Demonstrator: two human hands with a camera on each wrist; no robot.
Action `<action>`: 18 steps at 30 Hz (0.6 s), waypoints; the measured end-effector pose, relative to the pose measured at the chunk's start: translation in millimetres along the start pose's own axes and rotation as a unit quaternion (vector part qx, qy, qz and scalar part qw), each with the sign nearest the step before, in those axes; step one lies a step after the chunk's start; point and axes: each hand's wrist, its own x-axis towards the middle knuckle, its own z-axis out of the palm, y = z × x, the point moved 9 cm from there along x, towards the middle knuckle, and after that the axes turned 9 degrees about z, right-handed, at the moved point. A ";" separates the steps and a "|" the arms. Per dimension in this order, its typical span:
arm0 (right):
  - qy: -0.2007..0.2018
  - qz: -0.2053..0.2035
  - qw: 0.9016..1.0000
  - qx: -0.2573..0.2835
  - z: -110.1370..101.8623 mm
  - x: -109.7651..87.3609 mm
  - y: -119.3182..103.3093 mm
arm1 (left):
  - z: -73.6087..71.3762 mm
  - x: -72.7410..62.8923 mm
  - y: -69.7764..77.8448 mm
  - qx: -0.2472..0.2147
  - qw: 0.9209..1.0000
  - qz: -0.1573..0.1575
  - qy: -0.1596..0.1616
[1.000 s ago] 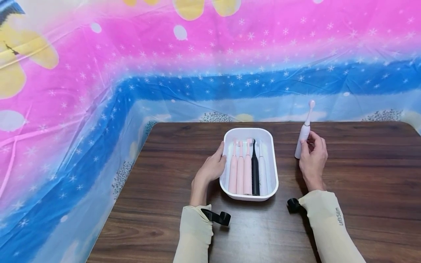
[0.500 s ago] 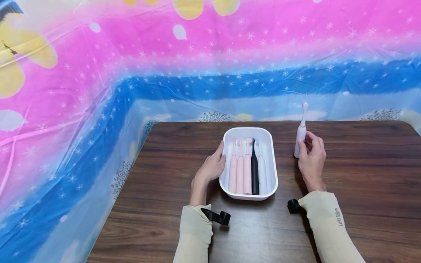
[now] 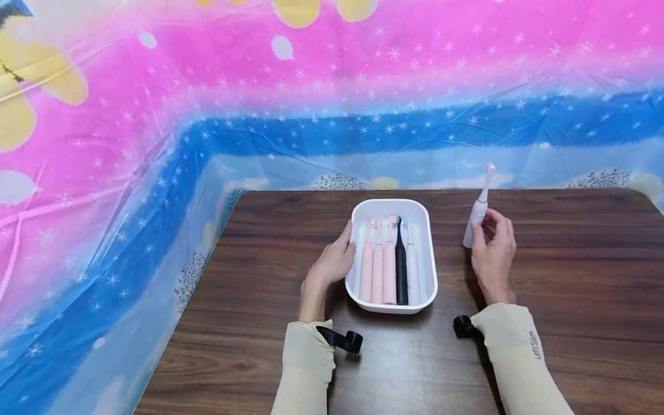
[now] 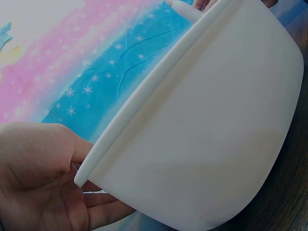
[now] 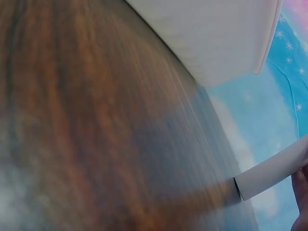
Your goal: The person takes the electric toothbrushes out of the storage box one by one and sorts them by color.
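Note:
In the head view, my right hand pinches a pale electric toothbrush by its handle, to the right of a white tray. The brush head points up and leans slightly right. Its base is at or just above the tabletop; I cannot tell whether they touch. My left hand holds the tray's left side, thumb at the rim and fingers along the outer wall. Inside lie pink toothbrushes, a black toothbrush and a white toothbrush, side by side with heads toward the far end.
The tray stands on a dark wooden table, whose far edge meets a pink and blue patterned cloth. Black wrist mounts stick out from both sleeves.
The toothbrush in my right hand tipped more upright and then leaned right again, its head shifting left and back. My left hand and the tray stay in place.

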 end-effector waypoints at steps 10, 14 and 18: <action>0.008 0.000 1.000 -0.003 -4.7 -2.0 2.3 | -0.7 -1.2 3.8 -0.007 1.000 0.008 -0.003; 0.010 0.005 1.000 0.002 -5.7 -3.2 4.5 | -0.5 -0.9 2.9 -0.005 1.000 0.006 -0.003; 0.013 0.010 1.000 0.010 -5.9 -4.2 5.8 | 0.1 -0.6 2.3 -0.002 1.000 0.006 -0.002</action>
